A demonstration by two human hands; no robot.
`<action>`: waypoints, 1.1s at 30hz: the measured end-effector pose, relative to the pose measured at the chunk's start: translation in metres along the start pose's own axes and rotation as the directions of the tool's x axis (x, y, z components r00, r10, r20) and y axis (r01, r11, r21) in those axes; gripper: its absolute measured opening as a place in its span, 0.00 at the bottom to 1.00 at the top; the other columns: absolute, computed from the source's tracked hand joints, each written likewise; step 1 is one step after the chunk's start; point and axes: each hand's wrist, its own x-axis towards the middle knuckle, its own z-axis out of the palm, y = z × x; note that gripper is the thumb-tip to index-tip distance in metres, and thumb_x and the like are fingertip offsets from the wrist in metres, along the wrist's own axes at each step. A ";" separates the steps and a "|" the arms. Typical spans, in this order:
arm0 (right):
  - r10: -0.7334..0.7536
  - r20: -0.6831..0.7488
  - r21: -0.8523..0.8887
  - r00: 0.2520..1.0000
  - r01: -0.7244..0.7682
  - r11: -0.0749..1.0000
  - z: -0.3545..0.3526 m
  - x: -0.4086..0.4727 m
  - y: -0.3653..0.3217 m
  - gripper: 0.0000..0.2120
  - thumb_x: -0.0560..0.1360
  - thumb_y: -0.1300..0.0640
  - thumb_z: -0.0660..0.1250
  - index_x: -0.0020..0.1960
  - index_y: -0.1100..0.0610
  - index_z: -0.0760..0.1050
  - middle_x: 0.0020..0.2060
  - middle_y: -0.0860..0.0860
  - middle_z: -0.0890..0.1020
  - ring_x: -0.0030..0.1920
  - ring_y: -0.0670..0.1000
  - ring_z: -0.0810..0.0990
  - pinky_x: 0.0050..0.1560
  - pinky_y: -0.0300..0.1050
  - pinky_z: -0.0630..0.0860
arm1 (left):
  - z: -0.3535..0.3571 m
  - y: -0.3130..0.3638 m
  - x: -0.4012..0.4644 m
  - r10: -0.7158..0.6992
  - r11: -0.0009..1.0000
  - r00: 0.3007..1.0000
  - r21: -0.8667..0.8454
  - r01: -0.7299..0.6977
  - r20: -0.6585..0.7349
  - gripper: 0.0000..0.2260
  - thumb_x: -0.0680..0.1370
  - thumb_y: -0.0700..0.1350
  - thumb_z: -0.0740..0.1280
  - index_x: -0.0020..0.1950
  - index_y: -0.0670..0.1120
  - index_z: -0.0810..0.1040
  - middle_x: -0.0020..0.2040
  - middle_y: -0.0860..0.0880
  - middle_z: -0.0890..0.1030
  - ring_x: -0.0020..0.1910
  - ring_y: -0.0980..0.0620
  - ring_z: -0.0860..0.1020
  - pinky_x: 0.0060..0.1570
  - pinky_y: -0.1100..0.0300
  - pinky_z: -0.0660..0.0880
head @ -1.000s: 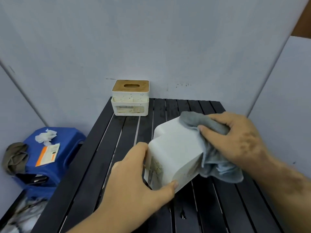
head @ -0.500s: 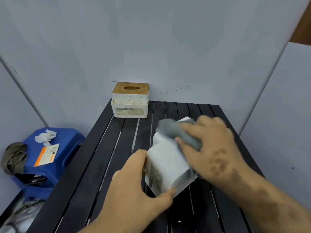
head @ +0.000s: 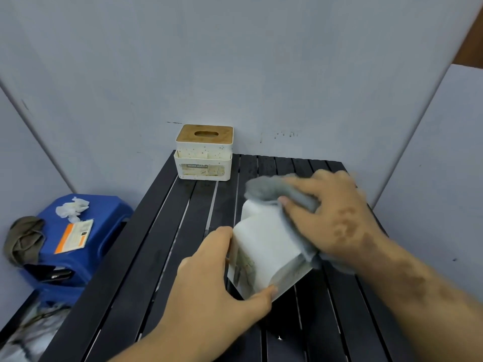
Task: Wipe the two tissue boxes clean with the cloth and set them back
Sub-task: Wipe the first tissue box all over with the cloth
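A white tissue box lies tipped over on the black slatted table, its base turned up toward me. My left hand grips its near end, thumb on top and fingers under the lower edge. My right hand presses a grey cloth against the box's far right side; the cloth bunches over the top corner and hangs down behind. A second white tissue box with a wooden lid stands upright at the table's back left, against the wall.
A blue plastic stool stands left of the table, carrying crumpled tissue, an orange and white packet and an olive cloth. Grey walls close in behind and on the right.
My right hand has swept the cloth across the tipped box, from its right side to over the top and back toward the right. The left hand's grip is unchanged.
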 end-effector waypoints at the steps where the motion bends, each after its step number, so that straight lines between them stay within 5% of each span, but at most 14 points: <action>1: 0.101 -0.019 0.073 0.995 -0.100 0.992 -0.002 0.008 0.012 0.17 0.71 0.32 0.57 0.58 0.31 0.74 0.42 0.43 0.76 0.52 0.54 0.73 0.54 0.57 0.75 | 0.000 0.000 0.000 0.002 1.000 1.000 0.003 -0.002 -0.003 0.29 0.59 0.68 0.74 0.54 0.60 0.68 0.52 0.62 0.76 0.52 0.57 0.76 0.49 0.57 0.76; 4: 0.158 -0.082 -0.008 0.984 -0.159 0.987 -0.003 0.009 0.021 0.14 0.75 0.36 0.59 0.58 0.34 0.75 0.44 0.45 0.78 0.52 0.56 0.75 0.54 0.57 0.76 | 0.001 0.001 0.000 -0.006 1.000 1.000 -0.001 0.006 0.000 0.30 0.59 0.69 0.73 0.55 0.60 0.68 0.53 0.63 0.76 0.53 0.56 0.76 0.50 0.57 0.76; 6: -0.060 -0.099 -0.129 0.993 0.047 0.991 0.007 -0.011 0.002 0.18 0.75 0.38 0.58 0.63 0.37 0.74 0.45 0.46 0.75 0.51 0.54 0.71 0.51 0.56 0.73 | 0.001 0.001 0.000 -0.003 1.000 1.000 -0.011 0.003 0.003 0.30 0.59 0.69 0.73 0.55 0.60 0.68 0.52 0.62 0.76 0.52 0.56 0.76 0.50 0.57 0.76; 9: -0.256 -0.050 -0.059 0.965 0.253 0.966 0.008 -0.034 -0.012 0.21 0.73 0.37 0.56 0.64 0.35 0.74 0.39 0.41 0.70 0.45 0.49 0.68 0.45 0.52 0.68 | -0.002 0.000 0.001 0.022 0.999 1.000 -0.024 -0.022 0.011 0.28 0.60 0.68 0.74 0.54 0.61 0.70 0.53 0.63 0.78 0.51 0.58 0.77 0.51 0.58 0.75; 15: 0.078 -0.138 0.069 0.987 -0.069 0.995 -0.009 -0.010 0.048 0.15 0.73 0.38 0.57 0.50 0.39 0.80 0.35 0.43 0.77 0.42 0.52 0.77 0.46 0.56 0.77 | -0.007 -0.001 0.002 0.008 0.999 0.999 -0.037 -0.006 0.048 0.28 0.61 0.66 0.77 0.57 0.63 0.69 0.57 0.67 0.76 0.57 0.58 0.76 0.53 0.56 0.76; 17: 0.042 -0.170 0.007 0.985 -0.041 0.999 -0.002 -0.022 0.035 0.17 0.73 0.38 0.57 0.54 0.41 0.80 0.37 0.45 0.75 0.43 0.54 0.75 0.45 0.56 0.76 | -0.008 -0.001 0.003 0.023 0.998 0.999 -0.052 -0.020 0.046 0.29 0.61 0.66 0.77 0.57 0.62 0.70 0.57 0.66 0.77 0.57 0.60 0.76 0.53 0.58 0.76; 22: -0.337 -0.120 -0.062 0.934 0.332 0.941 0.015 -0.065 -0.017 0.20 0.72 0.42 0.62 0.63 0.40 0.76 0.40 0.43 0.71 0.43 0.50 0.69 0.43 0.52 0.69 | -0.010 0.002 0.003 0.042 0.989 0.998 -0.143 -0.034 0.053 0.27 0.64 0.52 0.82 0.59 0.63 0.76 0.53 0.63 0.83 0.52 0.63 0.81 0.50 0.64 0.77; 24: -0.302 -0.137 -0.065 0.944 0.295 0.953 0.012 -0.056 -0.003 0.19 0.72 0.41 0.62 0.62 0.38 0.76 0.38 0.42 0.70 0.43 0.51 0.70 0.43 0.53 0.69 | -0.009 0.002 0.003 0.044 0.990 0.997 -0.136 -0.036 0.061 0.27 0.63 0.53 0.82 0.58 0.63 0.76 0.53 0.63 0.82 0.53 0.61 0.80 0.50 0.64 0.75; 26: -0.115 -0.171 0.006 0.978 0.118 0.993 0.003 -0.036 0.024 0.18 0.72 0.39 0.58 0.58 0.38 0.78 0.37 0.42 0.71 0.44 0.51 0.71 0.46 0.55 0.71 | -0.007 0.000 0.002 0.038 0.994 0.998 -0.107 -0.033 0.050 0.27 0.62 0.57 0.82 0.56 0.62 0.74 0.55 0.64 0.80 0.55 0.61 0.78 0.49 0.68 0.70; 29: 0.106 -0.192 0.061 0.976 -0.096 0.993 -0.010 -0.016 0.049 0.16 0.72 0.39 0.57 0.43 0.45 0.80 0.32 0.44 0.76 0.39 0.53 0.76 0.43 0.53 0.76 | -0.004 -0.002 0.001 0.034 0.995 0.999 -0.096 -0.030 0.035 0.28 0.62 0.59 0.81 0.58 0.64 0.72 0.58 0.65 0.78 0.57 0.63 0.76 0.49 0.70 0.68; 31: 0.081 -0.181 0.006 0.980 -0.081 0.997 -0.007 -0.021 0.033 0.17 0.73 0.38 0.57 0.48 0.43 0.81 0.37 0.46 0.76 0.44 0.54 0.75 0.45 0.53 0.75 | -0.003 -0.003 0.000 0.040 0.994 0.999 -0.101 -0.036 0.030 0.30 0.62 0.60 0.80 0.59 0.64 0.72 0.59 0.65 0.78 0.57 0.63 0.77 0.51 0.69 0.68; 33: -0.113 -0.143 -0.108 0.983 0.098 0.989 0.003 -0.030 0.003 0.19 0.73 0.37 0.57 0.58 0.39 0.78 0.41 0.45 0.72 0.47 0.53 0.70 0.47 0.54 0.71 | -0.004 -0.003 0.000 0.048 0.993 0.998 -0.109 -0.044 0.033 0.30 0.62 0.59 0.81 0.60 0.64 0.72 0.59 0.64 0.78 0.57 0.62 0.77 0.51 0.67 0.70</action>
